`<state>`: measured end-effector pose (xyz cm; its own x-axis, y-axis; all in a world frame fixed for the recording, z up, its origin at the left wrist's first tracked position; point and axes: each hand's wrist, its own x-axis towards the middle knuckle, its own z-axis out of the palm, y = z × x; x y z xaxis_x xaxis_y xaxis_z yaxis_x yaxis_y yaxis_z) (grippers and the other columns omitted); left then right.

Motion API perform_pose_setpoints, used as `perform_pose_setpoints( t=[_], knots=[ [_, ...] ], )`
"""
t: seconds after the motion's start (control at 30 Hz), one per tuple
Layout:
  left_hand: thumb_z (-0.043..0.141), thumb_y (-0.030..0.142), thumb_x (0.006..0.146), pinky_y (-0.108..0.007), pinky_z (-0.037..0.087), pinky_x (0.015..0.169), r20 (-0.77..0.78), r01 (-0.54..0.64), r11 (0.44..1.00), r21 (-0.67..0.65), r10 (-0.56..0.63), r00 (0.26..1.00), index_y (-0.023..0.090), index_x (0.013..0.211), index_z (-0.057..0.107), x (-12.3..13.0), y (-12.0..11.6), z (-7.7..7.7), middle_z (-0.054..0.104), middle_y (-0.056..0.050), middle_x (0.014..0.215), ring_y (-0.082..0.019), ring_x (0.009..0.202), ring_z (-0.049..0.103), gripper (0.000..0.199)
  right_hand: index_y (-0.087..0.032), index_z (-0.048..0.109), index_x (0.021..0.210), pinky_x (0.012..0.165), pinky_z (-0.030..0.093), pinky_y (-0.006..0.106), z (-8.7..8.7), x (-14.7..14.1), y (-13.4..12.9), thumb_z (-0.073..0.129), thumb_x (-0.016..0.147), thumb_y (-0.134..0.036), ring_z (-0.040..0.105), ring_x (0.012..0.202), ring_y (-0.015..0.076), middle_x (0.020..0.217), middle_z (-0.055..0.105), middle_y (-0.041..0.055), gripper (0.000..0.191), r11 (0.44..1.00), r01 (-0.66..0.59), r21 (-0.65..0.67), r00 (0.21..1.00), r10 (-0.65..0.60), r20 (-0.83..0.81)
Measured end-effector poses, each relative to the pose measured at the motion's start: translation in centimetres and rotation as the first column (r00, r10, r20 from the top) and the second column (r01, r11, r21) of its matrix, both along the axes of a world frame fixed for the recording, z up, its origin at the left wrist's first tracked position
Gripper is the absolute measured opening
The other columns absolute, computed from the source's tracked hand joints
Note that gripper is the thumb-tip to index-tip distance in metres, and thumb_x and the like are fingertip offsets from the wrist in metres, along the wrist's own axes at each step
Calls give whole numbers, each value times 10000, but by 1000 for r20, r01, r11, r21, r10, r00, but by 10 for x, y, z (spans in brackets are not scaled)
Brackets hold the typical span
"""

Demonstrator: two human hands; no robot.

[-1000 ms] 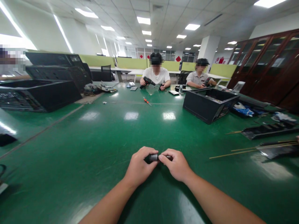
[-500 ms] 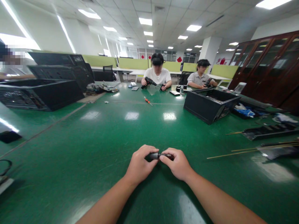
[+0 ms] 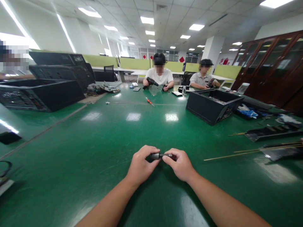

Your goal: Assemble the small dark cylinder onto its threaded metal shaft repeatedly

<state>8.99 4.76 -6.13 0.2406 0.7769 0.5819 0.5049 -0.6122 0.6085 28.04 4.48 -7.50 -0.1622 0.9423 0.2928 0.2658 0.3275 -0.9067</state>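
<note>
Over the near middle of the green table (image 3: 113, 135), my left hand (image 3: 141, 164) pinches a dark metal cylinder (image 3: 155, 156) between thumb and fingers. A thinner shaft-like part (image 3: 167, 155) lies in line with the cylinder and points right. My right hand (image 3: 181, 164) closes its thumb and fingers on that thinner part. The two pieces meet in the small gap between my hands. I cannot tell whether they are one piece or two, and my fingers hide both outer ends.
An orange screwdriver (image 3: 149, 101) lies farther off. Black computer cases stand at left (image 3: 42, 94) and right (image 3: 213, 105). Thin brass-coloured rods (image 3: 227, 156) reach in from the right. Across the table, one person (image 3: 159, 75) holds a black power drill (image 3: 151, 81); another person (image 3: 205, 77) sits beside.
Both hands keep their grip and have barely moved. The shaft-like part shows a little more clearly between my fingers. The view has shifted very slightly.
</note>
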Motion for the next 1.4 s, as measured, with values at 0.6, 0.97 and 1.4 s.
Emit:
perform_pose_setpoints(
  t=[0.6,0.97,1.4],
  knots=[
    [700,223,819,-343,555,827,22,-4,997,74,2,1000,208,968,691,2,0,4,709,-61,940,-191,896,659,150,-168,706,760,580,385,249,-2,0,-1,662,807,-299,515,619,139,673,603,4,146,1000,7,3,999,-6,-53],
    [709,154,793,-325,530,841,47,-25,996,91,21,999,221,980,679,-2,2,2,701,-38,959,-181,920,651,201,-162,681,769,572,399,246,-3,1,0,637,837,-332,524,602,141,639,584,0,189,998,-14,-61,993,6,-122],
    [711,158,793,-314,513,858,61,-55,994,91,50,997,217,975,680,-3,2,3,696,-34,975,-177,934,647,194,-157,669,770,586,399,251,-3,2,0,638,840,-322,520,603,139,641,570,-4,182,998,2,-57,986,-12,-165]
  ],
)
